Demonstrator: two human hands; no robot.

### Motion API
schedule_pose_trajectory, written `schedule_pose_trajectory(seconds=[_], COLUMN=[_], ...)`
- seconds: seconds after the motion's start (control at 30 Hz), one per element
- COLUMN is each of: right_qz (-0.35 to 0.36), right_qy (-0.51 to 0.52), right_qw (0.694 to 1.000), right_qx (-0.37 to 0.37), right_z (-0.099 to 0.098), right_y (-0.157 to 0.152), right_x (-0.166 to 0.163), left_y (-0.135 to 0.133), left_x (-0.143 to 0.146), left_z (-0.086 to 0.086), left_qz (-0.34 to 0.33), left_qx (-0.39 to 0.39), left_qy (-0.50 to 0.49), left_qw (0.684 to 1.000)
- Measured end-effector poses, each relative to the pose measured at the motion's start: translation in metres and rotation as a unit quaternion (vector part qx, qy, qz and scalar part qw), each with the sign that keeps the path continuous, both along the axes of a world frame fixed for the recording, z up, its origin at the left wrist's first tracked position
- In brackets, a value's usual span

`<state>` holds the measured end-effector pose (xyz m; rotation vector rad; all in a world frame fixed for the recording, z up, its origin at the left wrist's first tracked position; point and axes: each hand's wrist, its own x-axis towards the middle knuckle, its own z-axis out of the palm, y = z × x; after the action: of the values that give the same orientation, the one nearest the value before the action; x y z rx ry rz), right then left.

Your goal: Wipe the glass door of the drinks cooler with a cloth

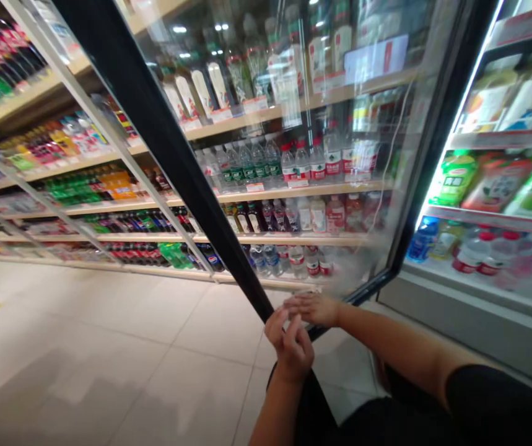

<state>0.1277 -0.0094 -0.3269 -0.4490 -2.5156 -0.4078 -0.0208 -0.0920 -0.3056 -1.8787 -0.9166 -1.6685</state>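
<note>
A fridge's glass door [303, 155] with a black frame [177, 161] stands swung open in front of me. My left hand [291, 347] is at the door's bottom corner, fingers curled against the black frame's edge. My right hand [314, 308] lies just above it on the same lower corner, fingers stretched out along the frame and nothing held in them. The two hands almost touch. My right forearm reaches in from the right, in a black sleeve.
The open fridge [502, 220] at the right has lit shelves of bottles [474, 254] and green and red packs. Long store shelves [108, 204] of drinks run along the back, partly seen through the glass. A pale tiled floor [108, 359] spreads to the left.
</note>
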Motion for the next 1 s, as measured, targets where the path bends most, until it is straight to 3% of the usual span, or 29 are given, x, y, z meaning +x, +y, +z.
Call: schedule_pose_trajectory(seconds=[0.07,0.13,0.23,0.3,0.37,0.47,0.53,0.6,0.7,0.77,0.83,0.93,1.0], right_qz=[-0.002,-0.028,-0.128,-0.175,-0.163,-0.099,-0.117,-0.166,-0.247,-0.295,-0.325,-0.343,-0.360], right_qy=[-0.052,-0.024,0.169,0.298,0.332,0.216,0.219,0.300,0.434,0.492,0.523,0.539,0.568], right_qw=[0.999,0.999,0.969,0.925,0.919,0.971,0.969,0.939,0.867,0.819,0.787,0.766,0.734], right_qx=[-0.015,0.028,0.129,0.158,0.135,0.020,-0.014,-0.014,0.004,0.000,-0.025,-0.073,-0.089], right_z=[0.002,0.035,0.094,0.108,0.090,0.037,0.017,0.021,0.052,0.058,0.040,-0.005,-0.011], right_y=[0.002,0.009,0.020,0.023,0.019,0.004,-0.001,0.003,0.019,0.027,0.026,0.020,0.021], right_x=[0.016,0.032,0.045,0.046,0.044,0.043,0.048,0.060,0.081,0.087,0.080,0.057,0.043], left_y=[0.003,0.007,0.017,0.024,0.031,0.044,0.054,0.066,0.085,0.095,0.101,0.107,0.110], left_x=[-0.006,-0.008,-0.003,0.003,0.009,0.017,0.019,0.020,0.022,0.024,0.025,0.023,0.021], left_z=[0.001,0.003,0.008,0.014,0.021,0.027,0.025,0.019,0.006,-0.002,-0.007,-0.008,-0.008], left_qz=[-0.004,-0.007,-0.012,-0.014,-0.014,0.027,0.076,0.113,0.148,0.162,0.168,0.191,0.208], left_qx=[-0.006,-0.013,-0.022,-0.021,-0.008,0.001,-0.006,-0.016,-0.034,-0.039,-0.024,0.005,0.015], left_qy=[0.003,0.005,0.017,0.034,0.052,0.089,0.119,0.146,0.156,0.144,0.136,0.149,0.167], left_qw=[1.000,1.000,1.000,0.999,0.999,0.996,0.990,0.983,0.976,0.975,0.976,0.970,0.964])
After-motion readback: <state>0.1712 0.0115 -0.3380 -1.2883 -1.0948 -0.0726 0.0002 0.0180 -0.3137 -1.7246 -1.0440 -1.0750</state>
